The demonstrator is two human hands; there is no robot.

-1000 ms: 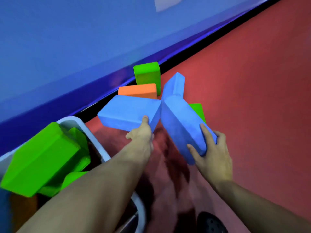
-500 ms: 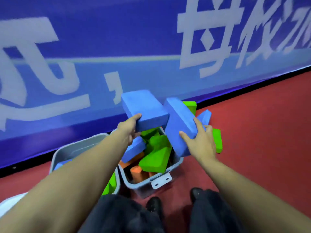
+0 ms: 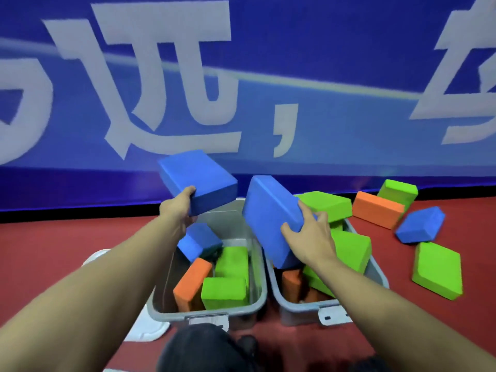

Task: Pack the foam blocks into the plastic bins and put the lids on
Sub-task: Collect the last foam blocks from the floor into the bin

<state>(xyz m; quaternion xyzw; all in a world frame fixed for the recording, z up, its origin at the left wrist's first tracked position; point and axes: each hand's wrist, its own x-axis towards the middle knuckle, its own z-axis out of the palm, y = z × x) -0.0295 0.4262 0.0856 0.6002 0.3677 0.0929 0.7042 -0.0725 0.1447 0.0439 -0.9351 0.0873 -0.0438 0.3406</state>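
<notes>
Two grey plastic bins stand side by side on the red floor. My left hand [image 3: 179, 208] grips a blue foam block [image 3: 198, 181] above the left bin [image 3: 257, 288], which holds blue, orange and green blocks. My right hand [image 3: 311, 237] grips a second blue foam block [image 3: 271, 218], tilted over the gap between the bins and the right bin [image 3: 375, 275]. The right bin is piled with green and orange blocks up past its rim.
Loose blocks lie on the floor at right: a green one [image 3: 398, 191], an orange one [image 3: 377, 209], a blue one [image 3: 420, 224] and another green one [image 3: 437, 269]. A white lid [image 3: 145, 328] lies under the left bin. A blue banner wall stands behind.
Both hands have carried their blue blocks from the pile on the floor over to the bins. The view has swung left, so both bins now sit below my hands.
</notes>
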